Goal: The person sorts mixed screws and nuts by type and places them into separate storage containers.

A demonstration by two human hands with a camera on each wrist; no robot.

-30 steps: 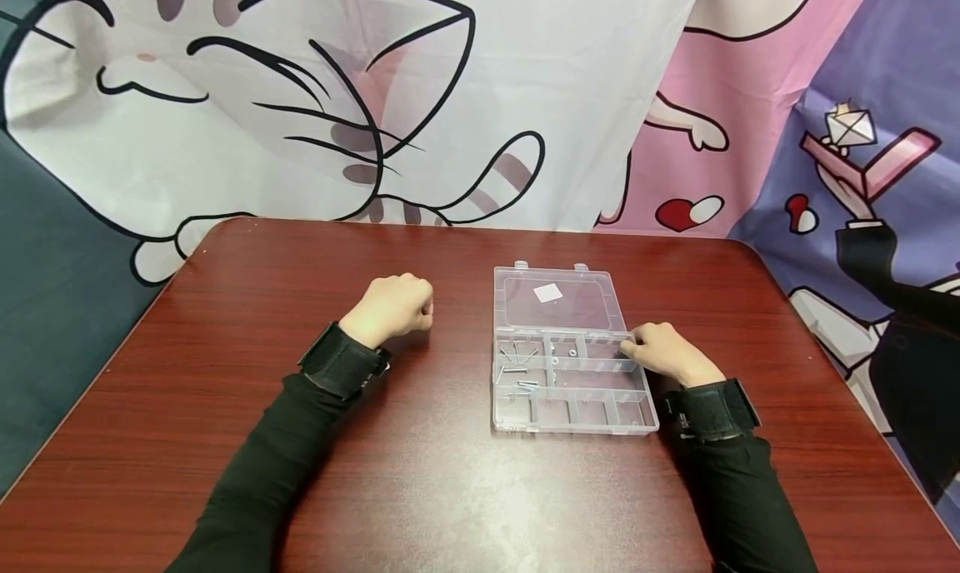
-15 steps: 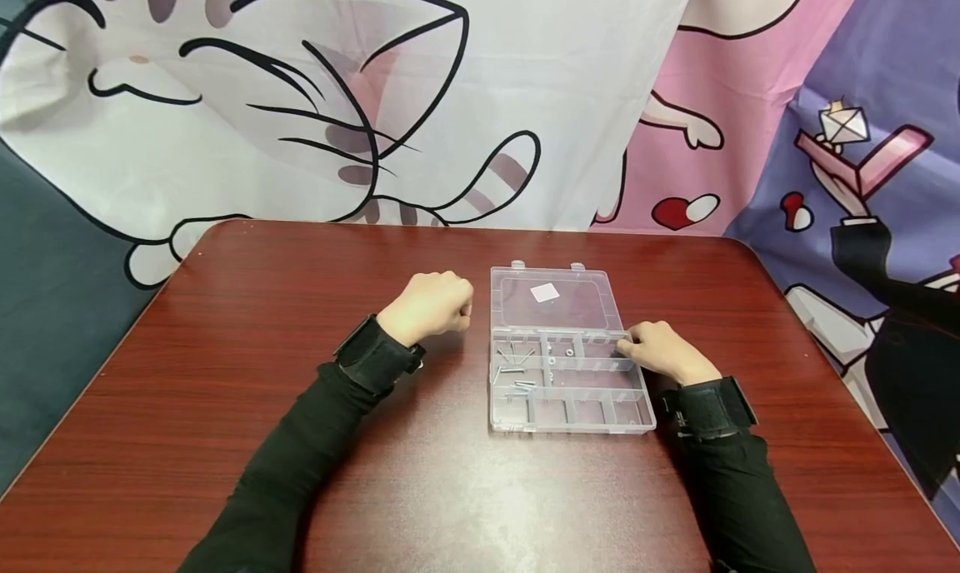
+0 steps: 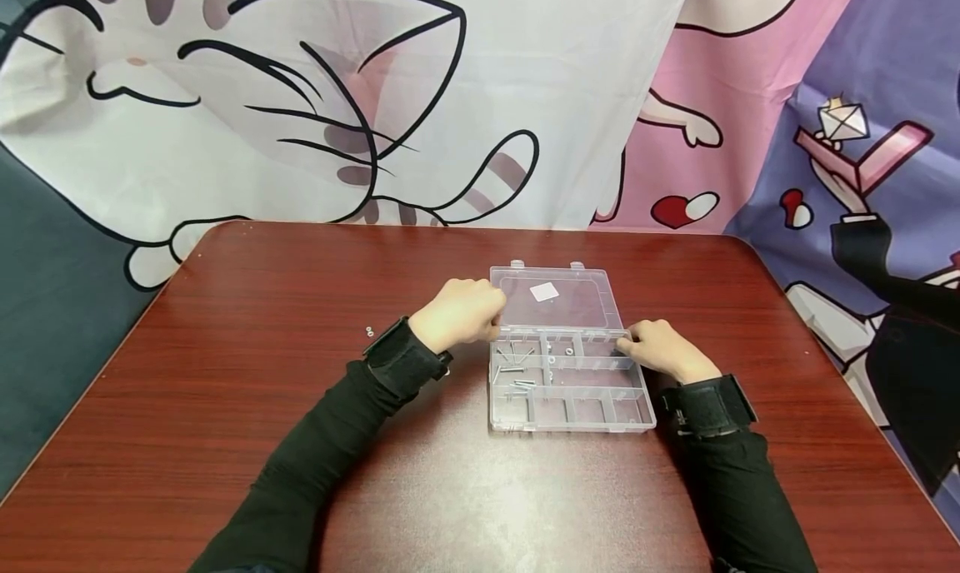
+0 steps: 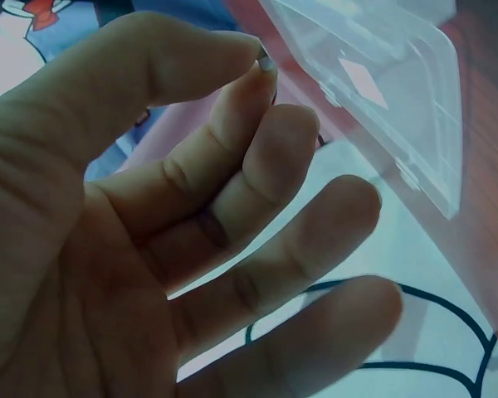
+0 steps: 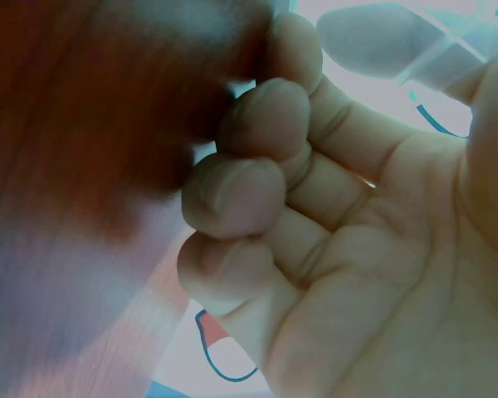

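My left hand point(image 3: 461, 313) is over the left edge of the box's lid. Its thumb and index finger pinch a small metal nut point(image 4: 266, 61), mostly hidden between the fingertips; the other fingers are spread loosely. A clear plastic compartment box point(image 3: 573, 411) lies with its transparent lid point(image 3: 558, 306) folded back. My right hand point(image 3: 667, 352) grips the right side wall of this box near the hinge, fingers curled at its outer side. Inside the compartments are several screws point(image 3: 517, 356) and a few small nuts point(image 3: 569, 351).
Two tiny nuts point(image 3: 370, 331) lie on the reddish-brown table point(image 3: 262, 373) left of my left wrist. A white paper label point(image 3: 544, 291) is on the lid. Behind the table's far edge hangs a cartoon-printed cloth point(image 3: 585, 98).
My left hand has moved right, from the bare table to the lid's left edge, uncovering the two nuts on the table. The right hand keeps its grip on the box.
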